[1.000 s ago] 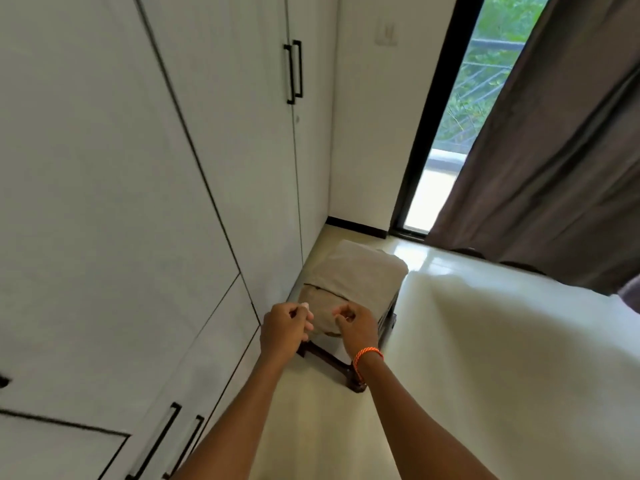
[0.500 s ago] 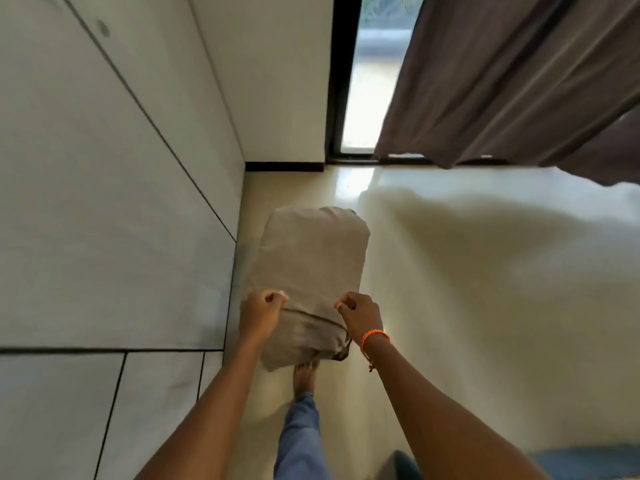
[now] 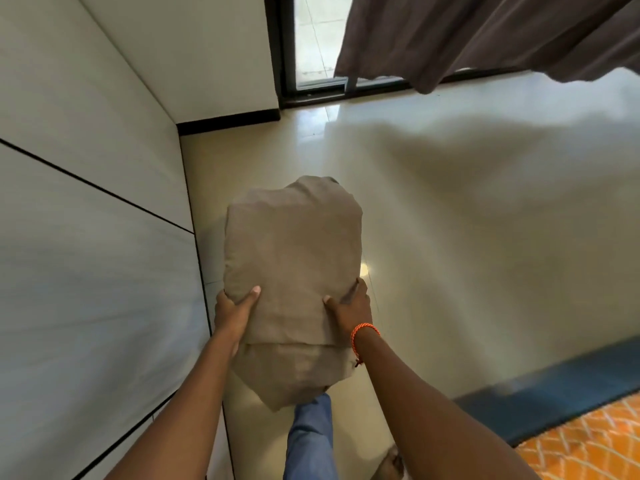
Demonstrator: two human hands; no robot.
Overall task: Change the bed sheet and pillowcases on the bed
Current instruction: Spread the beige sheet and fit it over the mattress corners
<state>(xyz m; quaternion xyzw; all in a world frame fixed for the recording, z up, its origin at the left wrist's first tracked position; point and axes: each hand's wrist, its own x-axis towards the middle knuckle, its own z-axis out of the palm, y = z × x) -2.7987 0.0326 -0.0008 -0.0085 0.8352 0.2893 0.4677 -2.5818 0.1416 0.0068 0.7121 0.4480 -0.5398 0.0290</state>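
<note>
A white wardrobe (image 3: 86,237) fills the left side, its panels split by thin dark lines, and the glossy cream floor (image 3: 467,220) runs from it to a glass door (image 3: 311,39) at the far wall, where a brown curtain (image 3: 502,32) hangs. At the lower right corner lies an orange patterned cover (image 3: 588,441) with a dark blue edge. Above the floor beside the wardrobe, a folded tan bed sheet (image 3: 294,271) is held up. The left hand (image 3: 233,311) grips its near left edge, thumb on top; the right hand (image 3: 351,308), with an orange wrist thread (image 3: 363,332), grips the near right edge.
</note>
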